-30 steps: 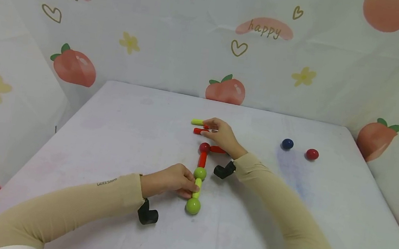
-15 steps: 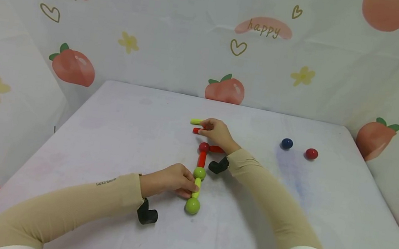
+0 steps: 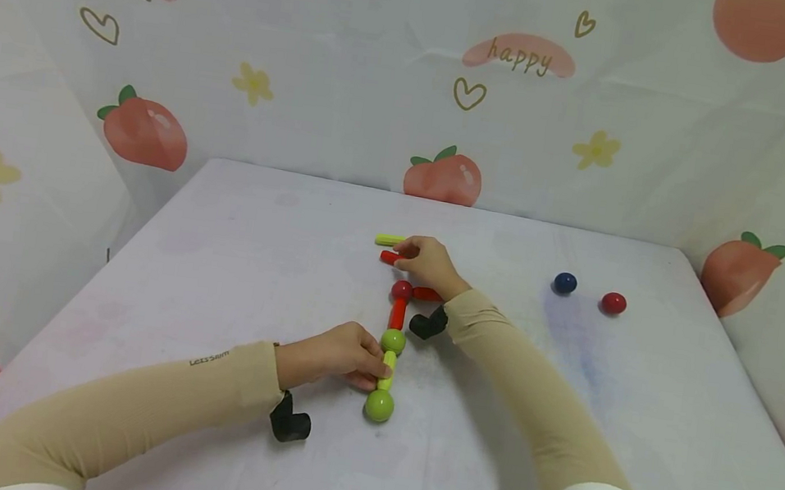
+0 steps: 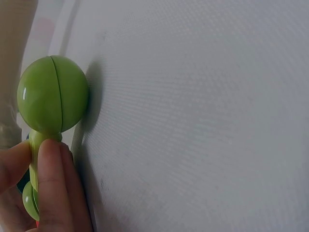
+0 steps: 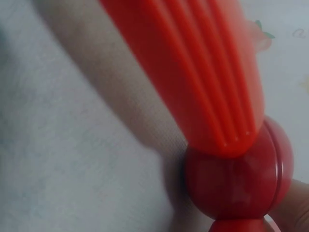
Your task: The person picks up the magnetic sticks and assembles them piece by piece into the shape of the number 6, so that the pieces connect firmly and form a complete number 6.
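Note:
In the head view my left hand (image 3: 344, 354) pinches the yellow-green rod (image 3: 387, 368) between thumb and fingers. That rod joins a green ball (image 4: 53, 94) at its near end to another green ball (image 3: 393, 341). From there a red rod (image 3: 398, 314) runs on to a dark red ball (image 3: 402, 291), which has a second red rod (image 5: 193, 72) sticking out to the right. Past this chain, my right hand (image 3: 430, 264) pinches a loose red rod (image 3: 389, 258), whose right end its fingers hide. Just behind lies a loose yellow-green rod (image 3: 388, 240), partly covered by the fingertips.
Farther right on the white-covered table (image 3: 227, 256) lie a dark blue ball (image 3: 565, 283) and a red ball (image 3: 614, 304). A printed cloth (image 3: 356, 66) hangs behind the table. Black wrist cameras hang under both wrists, the right one (image 3: 428, 323) close to the chain.
My right hand has shifted slightly left, and its fingers have drawn together on the loose red rod, which now tilts a little. The left hand and the chain keep their place.

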